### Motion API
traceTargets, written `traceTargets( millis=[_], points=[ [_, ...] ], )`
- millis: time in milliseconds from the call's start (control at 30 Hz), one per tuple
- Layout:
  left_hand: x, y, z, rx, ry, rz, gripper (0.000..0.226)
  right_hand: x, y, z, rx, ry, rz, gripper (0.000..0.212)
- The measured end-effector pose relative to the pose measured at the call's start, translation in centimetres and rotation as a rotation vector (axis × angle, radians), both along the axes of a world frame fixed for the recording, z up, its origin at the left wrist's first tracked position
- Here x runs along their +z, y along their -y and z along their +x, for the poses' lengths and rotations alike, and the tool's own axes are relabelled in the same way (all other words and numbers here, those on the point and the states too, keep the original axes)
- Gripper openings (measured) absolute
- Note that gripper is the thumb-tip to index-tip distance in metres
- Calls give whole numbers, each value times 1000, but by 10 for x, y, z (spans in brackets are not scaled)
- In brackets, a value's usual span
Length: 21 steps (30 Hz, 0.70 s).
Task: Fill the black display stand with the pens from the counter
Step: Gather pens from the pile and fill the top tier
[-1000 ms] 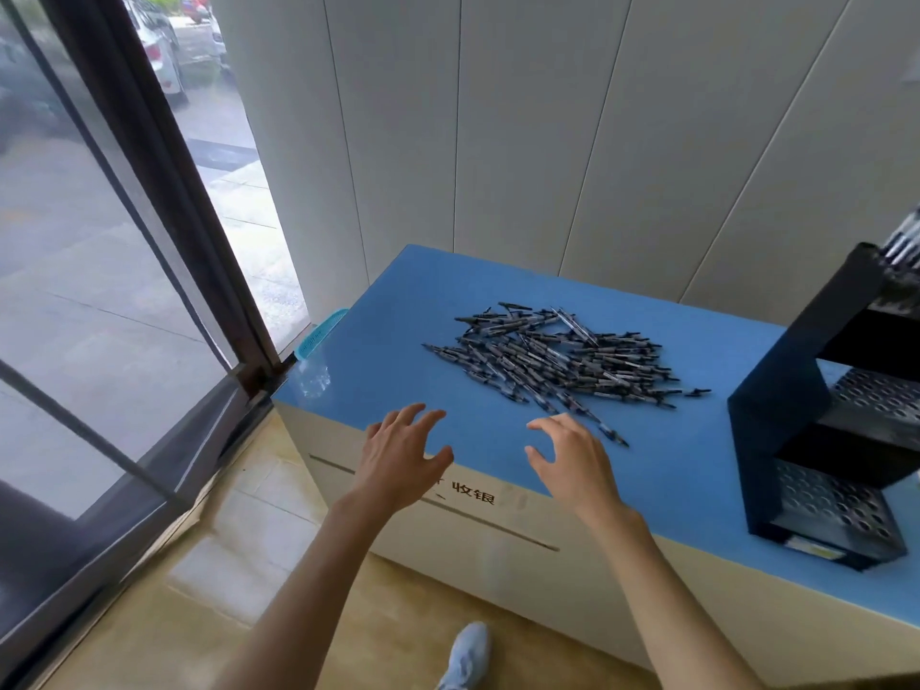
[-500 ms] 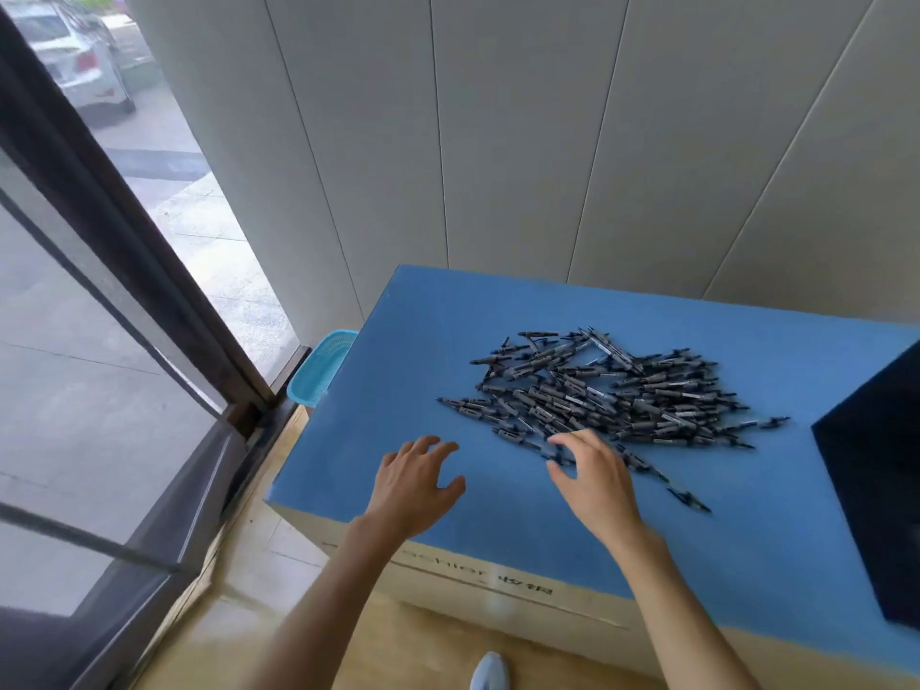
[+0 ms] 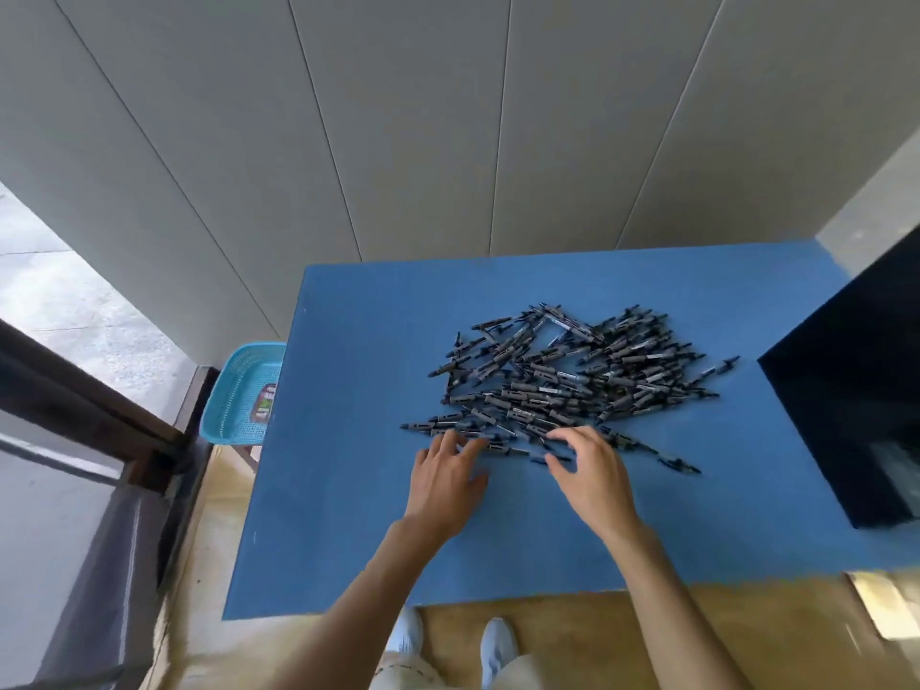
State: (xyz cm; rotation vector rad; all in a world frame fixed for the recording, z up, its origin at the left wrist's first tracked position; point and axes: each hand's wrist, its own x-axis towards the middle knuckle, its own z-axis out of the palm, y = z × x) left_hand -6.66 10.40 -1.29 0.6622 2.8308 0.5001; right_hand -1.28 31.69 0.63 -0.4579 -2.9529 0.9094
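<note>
A loose heap of dark pens (image 3: 572,381) lies mid-desk (image 3: 348,490), left of the black display stand (image 3: 856,390). At the heap's near edge, the left hand (image 3: 445,478) rests spread-fingered on pens; the right hand (image 3: 592,470) hovers, fingers curled loosely over them.

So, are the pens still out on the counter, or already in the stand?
Out. The pens lie in a loose pile on the blue counter; the black display stand beside them shows none.

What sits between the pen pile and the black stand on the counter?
Nothing visible: only bare blue counter separates the pens from the black stand at the right edge.
</note>
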Motion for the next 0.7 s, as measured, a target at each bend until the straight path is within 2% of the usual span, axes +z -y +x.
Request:
traceTargets(
  millis=[133,267,333,467,600,700],
  points=[
    [-11,-8,-14,-113,-30,4,38,1,5,5,-111,2,9,28],
    [-23,-7,-24,-182,-170,54,22,2,6,11,-192,23,10,26],
    [-29,0,-29,-187,-252,83,20,1,6,14,-215,24,13,26],
    [-35,30,-38,-112,-305,61,18,-2,5,20,-247,33,8,26],
    [-33,58,-49,-18,-281,91,24,-5,6,23,-262,28,-1,27],
    [-27,68,-55,65,-143,120,36,-5,7,22,-265,19,-12,27]
  ],
)
